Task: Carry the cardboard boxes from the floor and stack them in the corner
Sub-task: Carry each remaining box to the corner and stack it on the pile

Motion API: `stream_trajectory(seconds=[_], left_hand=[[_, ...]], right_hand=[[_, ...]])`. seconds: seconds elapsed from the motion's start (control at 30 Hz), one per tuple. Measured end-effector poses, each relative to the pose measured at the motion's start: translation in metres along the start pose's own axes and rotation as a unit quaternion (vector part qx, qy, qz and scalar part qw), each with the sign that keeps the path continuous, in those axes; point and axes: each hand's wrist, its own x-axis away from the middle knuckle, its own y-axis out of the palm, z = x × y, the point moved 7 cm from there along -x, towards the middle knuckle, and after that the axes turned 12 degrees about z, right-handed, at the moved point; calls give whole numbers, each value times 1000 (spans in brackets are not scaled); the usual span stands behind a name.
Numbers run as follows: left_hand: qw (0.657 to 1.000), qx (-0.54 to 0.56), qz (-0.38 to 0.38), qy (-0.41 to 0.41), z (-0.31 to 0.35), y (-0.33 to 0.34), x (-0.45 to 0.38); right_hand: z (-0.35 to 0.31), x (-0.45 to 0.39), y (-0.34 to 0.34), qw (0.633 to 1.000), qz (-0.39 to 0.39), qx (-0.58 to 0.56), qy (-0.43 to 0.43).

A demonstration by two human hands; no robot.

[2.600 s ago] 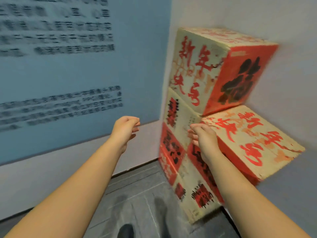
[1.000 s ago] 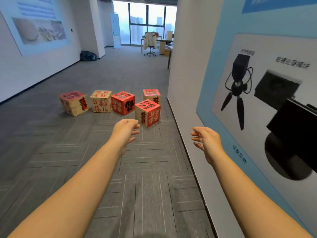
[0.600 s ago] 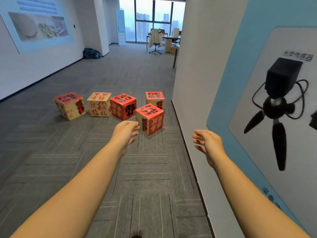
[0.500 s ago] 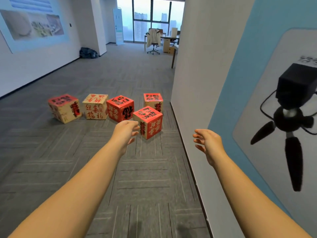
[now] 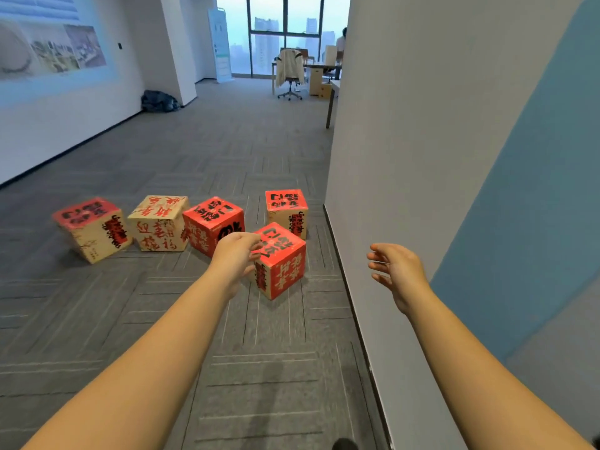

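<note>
Both hands are held out in front of the person above the floor (image 5: pixel 136 319), and neither one carries anything. The left hand (image 5: pixel 235 259) has its fingers loosely curled with nothing inside them, its knuckles overlapping the view of the nearest box (image 5: pixel 282 264); whether it touches that box cannot be told. The right hand (image 5: pixel 397 271) is relaxed with its fingers spread a little and pointing left, just beside the grey wall (image 5: pixel 406 141) on the right.

Five cardboard boxes sit on the grey carpet tiles ahead. The nearest box, red on top and on its facing side with black and pale lettering, stands a corner toward the viewer, near the wall's base. Behind it, close to the wall, is a box with a red top and beige sides (image 5: pixel 287 211). To the left runs a row: an all-red box (image 5: pixel 211 224), then a beige box with red script (image 5: pixel 160 224) touching or almost touching it, then a beige box with a red top (image 5: pixel 92 228) at the far left, slightly apart and tilted.

Farther off, a dark bag (image 5: pixel 159 101) lies by the left wall's pillar, and an office chair (image 5: pixel 290 74) with a pale garment over its back stands before a desk (image 5: pixel 319 71) at the windows. A blue panel (image 5: pixel 535 190) covers the right wall nearer the viewer.
</note>
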Motion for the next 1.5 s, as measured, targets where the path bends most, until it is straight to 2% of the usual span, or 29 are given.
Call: stream_trajectory(seconds=[0.33, 0.6, 0.93, 1.1, 1.5], left_hand=[[995, 22, 84, -42, 27, 122, -154], [986, 36, 143, -75, 26, 158, -267], [970, 48, 198, -132, 6, 196, -442], [957, 25, 226, -178, -27, 213, -510], [899, -12, 320, -298, -180, 233, -638]], right_hand=[[-33, -234, 88, 995, -72, 69, 10], [-18, -352, 177, 986, -128, 92, 46], [5, -505, 300, 975, -145, 155, 63], [44, -570, 345, 964, -153, 196, 96], [215, -706, 445, 919, -215, 290, 156]])
